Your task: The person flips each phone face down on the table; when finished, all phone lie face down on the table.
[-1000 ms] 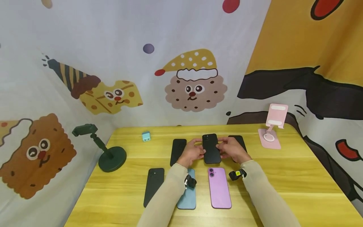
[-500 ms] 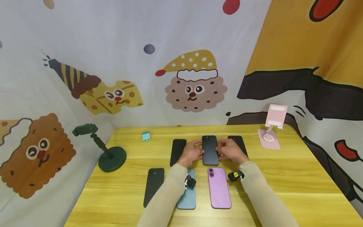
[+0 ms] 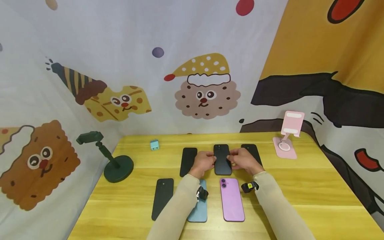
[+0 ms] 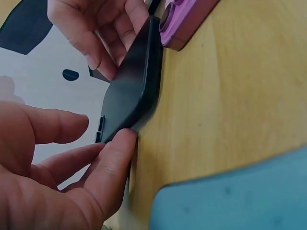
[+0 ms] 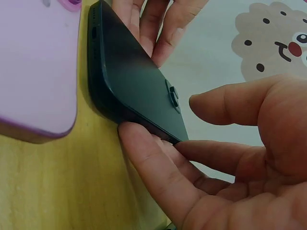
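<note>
A black smartphone (image 3: 222, 161) lies back up at the far middle of the table, its cameras toward the wall. My left hand (image 3: 204, 163) holds its left long edge, my right hand (image 3: 241, 159) its right one. In the left wrist view the left thumb's tip (image 4: 123, 139) is on the side edge, while one finger stands off the phone. Likewise, in the right wrist view the right thumb (image 5: 139, 136) touches the edge and a finger above is apart. Dark phones lie beside each hand: one (image 3: 188, 160) left, one (image 3: 252, 151) right, partly hidden by the hand.
Nearer me lie a purple phone (image 3: 232, 201), a blue phone (image 3: 199, 211) partly under my left forearm, and a black phone (image 3: 162, 196). A dark green phone stand (image 3: 118, 168) is left, a pink stand (image 3: 286, 148) right. A small light-blue block (image 3: 154, 144) sits at the back.
Over the second the black phone has come down a little toward me and lies flatter. In the last half second, fingers of both hands have drawn back slightly near its upper edges.
</note>
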Tool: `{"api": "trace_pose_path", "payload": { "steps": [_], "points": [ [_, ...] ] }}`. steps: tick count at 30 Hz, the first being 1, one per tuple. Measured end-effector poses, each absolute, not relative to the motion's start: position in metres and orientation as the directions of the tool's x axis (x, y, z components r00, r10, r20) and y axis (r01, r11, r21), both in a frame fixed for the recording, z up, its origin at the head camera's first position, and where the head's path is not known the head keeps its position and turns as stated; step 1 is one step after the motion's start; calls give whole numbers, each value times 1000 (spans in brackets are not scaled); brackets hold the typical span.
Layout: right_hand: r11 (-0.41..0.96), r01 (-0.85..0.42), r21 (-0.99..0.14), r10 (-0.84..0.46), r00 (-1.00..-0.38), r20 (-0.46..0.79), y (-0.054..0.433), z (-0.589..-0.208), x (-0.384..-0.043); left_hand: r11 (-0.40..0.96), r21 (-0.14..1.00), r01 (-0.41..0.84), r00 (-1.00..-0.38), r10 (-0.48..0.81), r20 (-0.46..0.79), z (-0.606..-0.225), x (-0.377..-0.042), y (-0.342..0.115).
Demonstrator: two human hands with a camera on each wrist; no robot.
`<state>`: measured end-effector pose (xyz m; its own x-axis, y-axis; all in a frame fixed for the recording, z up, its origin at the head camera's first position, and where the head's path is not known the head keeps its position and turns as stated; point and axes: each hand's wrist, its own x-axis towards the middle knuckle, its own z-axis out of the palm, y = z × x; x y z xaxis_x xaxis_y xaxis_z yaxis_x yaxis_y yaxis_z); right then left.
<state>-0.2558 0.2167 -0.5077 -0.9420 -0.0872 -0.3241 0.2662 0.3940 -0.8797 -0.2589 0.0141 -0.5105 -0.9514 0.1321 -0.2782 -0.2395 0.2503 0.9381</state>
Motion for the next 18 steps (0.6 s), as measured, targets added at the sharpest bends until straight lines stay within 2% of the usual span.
{"api": "trace_pose_path", "payload": {
  "steps": [7, 18],
  "points": [
    [391, 259, -883, -104, -941, -322, 218, -509, -258, 251, 945, -212, -962, 115, -246, -508, -257, 14],
    [352, 265, -898, -106, -942, -319, 219, -509, -253, 145, 961, -236, -941, 211, -263, -509, -256, 3]
  ]
}}
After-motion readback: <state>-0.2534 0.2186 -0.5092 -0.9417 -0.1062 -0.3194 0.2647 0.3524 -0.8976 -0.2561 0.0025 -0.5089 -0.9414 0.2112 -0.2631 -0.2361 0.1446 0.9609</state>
